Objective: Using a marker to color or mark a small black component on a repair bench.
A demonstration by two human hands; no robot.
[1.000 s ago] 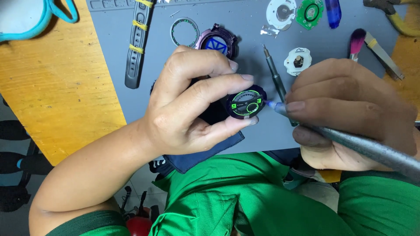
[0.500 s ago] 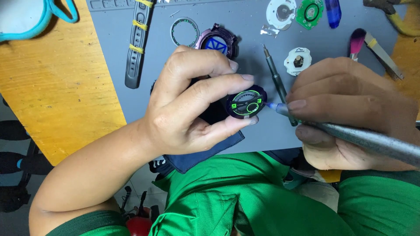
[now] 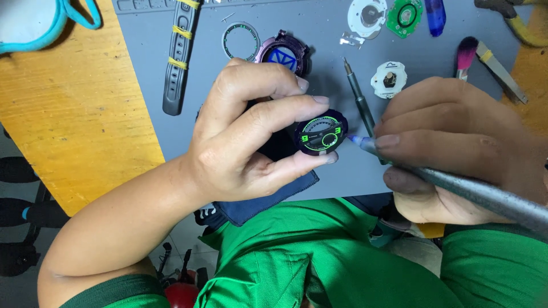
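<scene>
Barely anything moved: left hand [image 3: 245, 137] pinched the watch dial [image 3: 321, 134], right hand [image 3: 456, 148] gripped the pen tool [image 3: 456, 185] at its edge, parts lay unassembled.

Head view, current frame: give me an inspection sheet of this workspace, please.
Surface: grey mat on a yellow wooden bench.
Job's things: round watch dial with green markings; grey pen-like tool, tip at the dial's edge.
Clutter: black strap, ring, purple case, screwdriver, green circuit board, brush, dark cloth.
Grippers: left hand pinches the dial; right hand grips the tool.
Cables: nothing seen.
Surroundings: green clothing below.
</scene>
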